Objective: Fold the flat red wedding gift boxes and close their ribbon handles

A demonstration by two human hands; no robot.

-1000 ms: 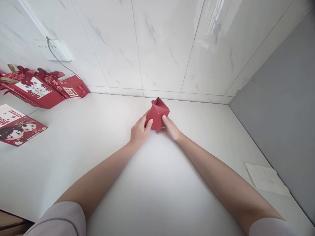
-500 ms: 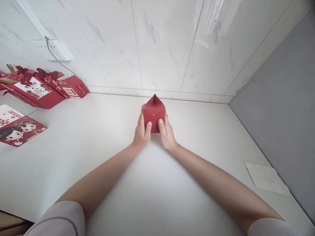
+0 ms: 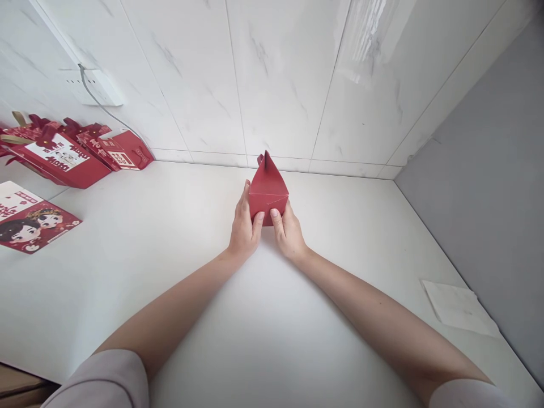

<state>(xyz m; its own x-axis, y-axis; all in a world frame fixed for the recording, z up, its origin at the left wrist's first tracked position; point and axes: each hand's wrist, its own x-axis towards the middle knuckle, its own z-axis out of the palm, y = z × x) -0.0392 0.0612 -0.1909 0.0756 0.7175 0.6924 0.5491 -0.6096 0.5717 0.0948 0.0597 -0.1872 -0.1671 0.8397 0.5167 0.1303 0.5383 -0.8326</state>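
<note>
A small red folded paper box point(image 3: 268, 184) with a pointed, roof-like top is between my hands, over the middle of the white tabletop near the wall. My left hand point(image 3: 245, 226) grips its left side, thumb on the near face. On the right side, my right hand point(image 3: 289, 229) holds it the same way, thumb also on the near face. The fingers behind the box are mostly hidden. The box's peak points toward the wall, and a dark gap shows at its tip.
Several red gift boxes with ribbons point(image 3: 80, 164) stand at the left by the wall. Nearer lies a red and white printed box point(image 3: 38, 224) with cartoon figures. A power socket with a grey cable point(image 3: 96, 88) is on the tiled wall. A white patch point(image 3: 461, 306) lies at the right edge.
The red box has tilted, so its pointed top stands taller and more of the roof face shows. Both hands stay on its sides and have shifted only slightly.
</note>
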